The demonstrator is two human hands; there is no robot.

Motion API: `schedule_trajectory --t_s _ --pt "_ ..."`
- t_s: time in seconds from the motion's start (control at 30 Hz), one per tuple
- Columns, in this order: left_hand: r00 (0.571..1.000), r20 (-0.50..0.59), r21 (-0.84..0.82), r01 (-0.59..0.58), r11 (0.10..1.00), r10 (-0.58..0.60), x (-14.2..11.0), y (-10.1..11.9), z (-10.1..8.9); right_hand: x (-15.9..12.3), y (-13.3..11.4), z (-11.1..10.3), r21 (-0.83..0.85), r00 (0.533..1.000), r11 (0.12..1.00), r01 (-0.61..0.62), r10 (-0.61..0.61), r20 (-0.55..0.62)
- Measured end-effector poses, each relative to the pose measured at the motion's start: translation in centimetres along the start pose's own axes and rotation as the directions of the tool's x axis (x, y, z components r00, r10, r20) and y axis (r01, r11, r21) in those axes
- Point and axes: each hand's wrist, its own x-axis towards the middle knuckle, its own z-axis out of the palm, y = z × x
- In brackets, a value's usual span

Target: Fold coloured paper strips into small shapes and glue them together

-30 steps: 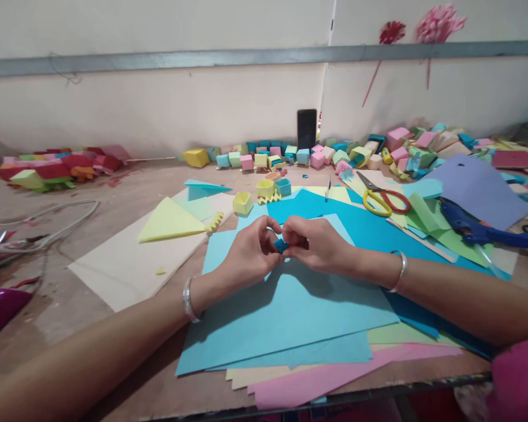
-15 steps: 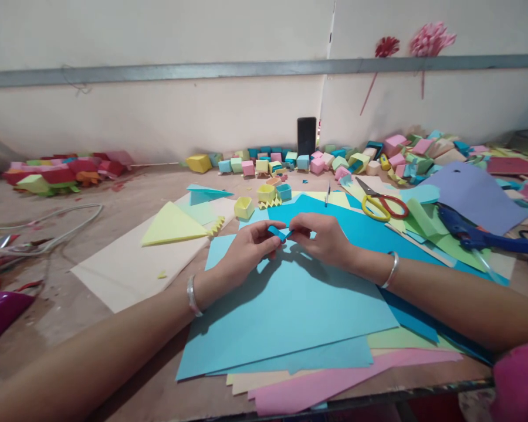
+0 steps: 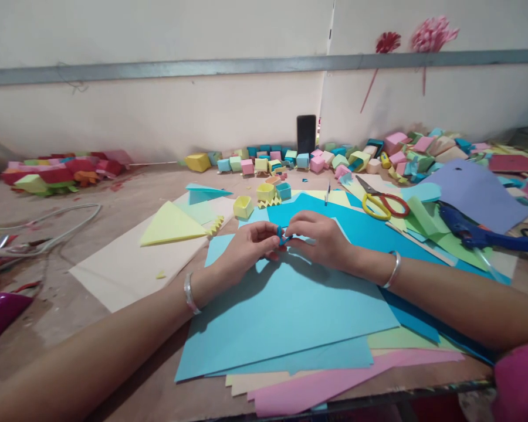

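The light-blue sheet (image 3: pixel 299 316) lies beneath your fingers, probably as a working surface. Above it, your left hand (image 3: pixel 249 249) and right hand (image 3: pixel 323 239) meet; the scissors (image 3: pixel 376 193) rest beyond your right fingers, apparently within reach. Between your fingertips, both hands pinch the small blue paper (image 3: pixel 280 237), seemingly steadying its fold.

Over the light-blue sheet (image 3: pixel 290 316), the left hand (image 3: pixel 249 251) and right hand (image 3: pixel 325 240) pinch a blue strip (image 3: pixel 280 235). Scissors (image 3: pixel 378 197) and a glue gun (image 3: pixel 466 232) lie right of the sheet, a yellow triangle (image 3: pixel 172 227) left; beyond it, boxes (image 3: pixel 261 166) and an upright phone (image 3: pixel 306 133).
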Motion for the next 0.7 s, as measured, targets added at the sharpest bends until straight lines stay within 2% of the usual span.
schedule_trajectory --t_s 0.1,0.27,0.4,0.57,0.7 --pt "1.0 -0.004 0.07 0.004 0.998 -0.004 0.01 0.03 -0.07 -0.04 -0.14 -0.05 -0.053 0.998 0.997 0.056 -0.057 -0.022" --pt "1.0 0.003 0.141 0.017 0.99 -0.018 -0.04 0.03 -0.12 -0.07 -0.24 -0.02 -0.017 0.993 0.993 0.119 -0.119 -0.012" --pt "0.998 -0.052 0.158 0.047 0.986 -0.039 -0.17 -0.07 -0.11 -0.12 -0.31 0.02 -0.002 0.992 0.992 0.125 -0.125 -0.004" --pt "0.997 -0.07 0.085 -0.005 0.996 0.011 -0.16 -0.25 0.05 -0.1 -0.23 0.1 -0.006 0.999 1.0 0.025 -0.025 -0.024" --pt "0.988 -0.099 0.206 -0.1 0.973 0.122 -0.25 -0.1 0.26 0.1 -0.33 0.15 0.073 0.985 0.984 -0.164 0.167 -0.05"
